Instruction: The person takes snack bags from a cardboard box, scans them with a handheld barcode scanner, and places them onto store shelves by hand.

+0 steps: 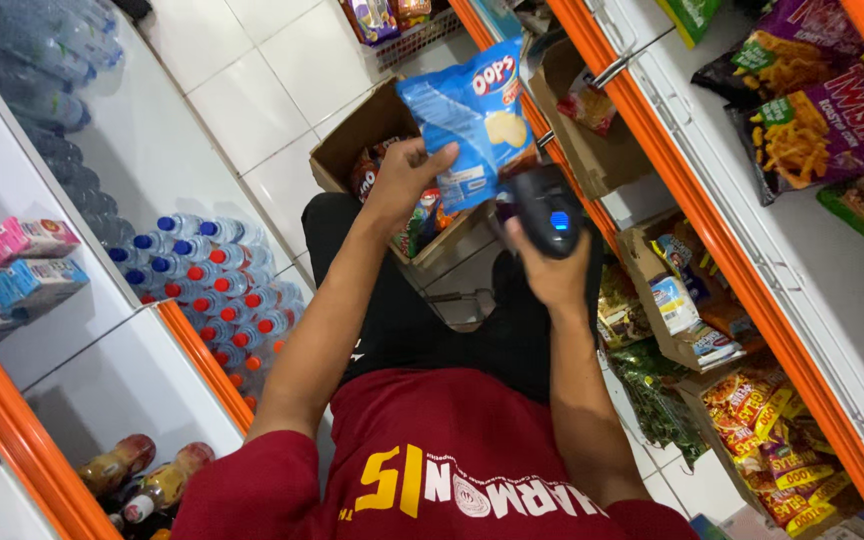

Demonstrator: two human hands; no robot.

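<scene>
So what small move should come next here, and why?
Probably tilt the blue snack bag in the left hand so its back panel faces the black scanner in the right hand; the scanner sits just beside the bag, not squarely on it.

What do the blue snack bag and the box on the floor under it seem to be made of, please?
Blue snack bag, in the left hand: probably glossy plastic film; it creases and shines. Box: brown corrugated cardboard by the look, matt, with flaps folded open.
</scene>
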